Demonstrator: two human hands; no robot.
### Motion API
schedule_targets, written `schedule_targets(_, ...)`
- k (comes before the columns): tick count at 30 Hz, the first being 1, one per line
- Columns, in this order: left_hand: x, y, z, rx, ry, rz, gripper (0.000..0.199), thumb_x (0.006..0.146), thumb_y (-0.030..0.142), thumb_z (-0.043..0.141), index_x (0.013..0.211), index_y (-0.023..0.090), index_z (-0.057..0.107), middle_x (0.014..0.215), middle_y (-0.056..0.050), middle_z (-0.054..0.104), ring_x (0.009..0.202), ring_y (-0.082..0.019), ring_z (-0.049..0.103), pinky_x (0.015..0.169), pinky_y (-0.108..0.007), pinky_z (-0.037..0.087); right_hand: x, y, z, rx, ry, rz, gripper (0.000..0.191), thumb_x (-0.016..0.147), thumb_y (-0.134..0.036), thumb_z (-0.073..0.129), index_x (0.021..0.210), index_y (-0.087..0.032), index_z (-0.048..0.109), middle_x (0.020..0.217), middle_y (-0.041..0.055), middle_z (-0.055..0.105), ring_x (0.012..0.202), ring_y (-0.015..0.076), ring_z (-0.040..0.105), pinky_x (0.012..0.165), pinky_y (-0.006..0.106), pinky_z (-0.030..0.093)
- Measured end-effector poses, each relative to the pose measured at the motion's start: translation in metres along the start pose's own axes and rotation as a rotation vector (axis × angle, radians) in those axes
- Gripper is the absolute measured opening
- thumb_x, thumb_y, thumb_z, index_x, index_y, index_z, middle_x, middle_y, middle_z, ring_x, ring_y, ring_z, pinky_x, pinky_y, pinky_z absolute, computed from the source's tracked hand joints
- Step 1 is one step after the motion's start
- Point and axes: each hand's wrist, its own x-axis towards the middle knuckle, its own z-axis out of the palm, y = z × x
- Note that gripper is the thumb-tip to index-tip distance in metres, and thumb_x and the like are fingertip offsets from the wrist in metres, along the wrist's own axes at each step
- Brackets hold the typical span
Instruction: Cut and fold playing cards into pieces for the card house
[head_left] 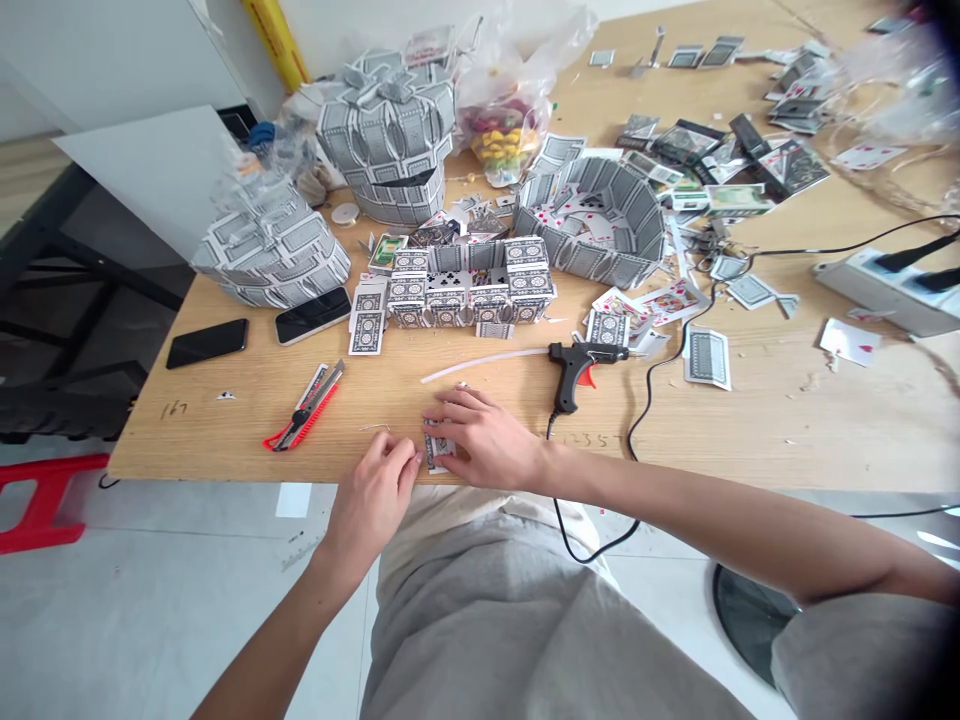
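At the near edge of the wooden table [225, 435], a small piece of playing card [438, 452] with a grey patterned back lies between my hands. My left hand [375, 490] pinches its left side with the fingertips. My right hand [484, 438] sits over it, fingers pressing on its top. Just beyond my right hand lie a black hot glue gun [579, 371] with an orange trigger and a long white glue stick [484, 362]. A red utility knife [306, 410] rests to the left of my left hand.
Several card-built structures [469, 285] and curved walls [592, 220] stand mid-table, with card scraps scattered to the right. Two phones [312, 315] lie at the left. The glue gun's black cable drops over the table edge. A power strip [885, 285] sits at the right.
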Motion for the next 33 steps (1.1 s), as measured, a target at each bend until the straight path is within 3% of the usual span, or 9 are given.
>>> schedule_targets(11, -0.021, 0.022, 0.010, 0.077, 0.139, -0.066, 0.021, 0.111, 0.027, 0.052, 0.091, 0.025, 0.059, 0.095, -0.005, 0.064, 0.070, -0.017, 0.062, 0.053, -0.028, 0.034, -0.001, -0.002, -0.002, 0.000, -0.012, 0.008, 0.032, 0.096, -0.029, 0.077, 0.126, -0.018, 0.080, 0.140, 0.0137, 0.076, 0.142, 0.0375, 0.057, 0.124, 0.058, 0.044)
schedule_targets(16, -0.027, 0.023, 0.009, 0.092, 0.137, -0.071, 0.021, 0.111, 0.026, 0.052, 0.091, 0.025, 0.060, 0.095, -0.005, 0.065, 0.075, -0.018, 0.065, 0.058, -0.029, 0.040, -0.002, -0.001, -0.001, -0.009, -0.002, 0.003, 0.032, 0.096, -0.030, 0.077, 0.126, -0.018, 0.080, 0.141, 0.0131, 0.075, 0.142, 0.0377, 0.058, 0.124, 0.057, 0.044)
schedule_targets(28, -0.034, 0.023, 0.008, 0.076, 0.076, -0.086, 0.021, 0.113, 0.030, 0.051, 0.095, 0.026, 0.062, 0.099, -0.003, 0.066, 0.076, -0.018, 0.066, 0.059, -0.028, 0.039, -0.003, -0.002, 0.001, -0.011, 0.006, -0.002, 0.032, 0.096, -0.030, 0.076, 0.125, -0.017, 0.079, 0.140, 0.0128, 0.076, 0.143, 0.0386, 0.057, 0.125, 0.058, 0.044)
schedule_targets(33, -0.032, 0.014, 0.005, -0.012, 0.079, -0.069, 0.024, 0.113, 0.033, 0.052, 0.092, 0.025, 0.062, 0.095, -0.002, 0.066, 0.078, -0.017, 0.067, 0.061, -0.027, 0.043, -0.004, -0.005, 0.000, -0.040, 0.008, -0.011, 0.033, 0.099, -0.030, 0.073, 0.128, -0.014, 0.076, 0.141, 0.0135, 0.075, 0.144, 0.0402, 0.056, 0.129, 0.060, 0.039)
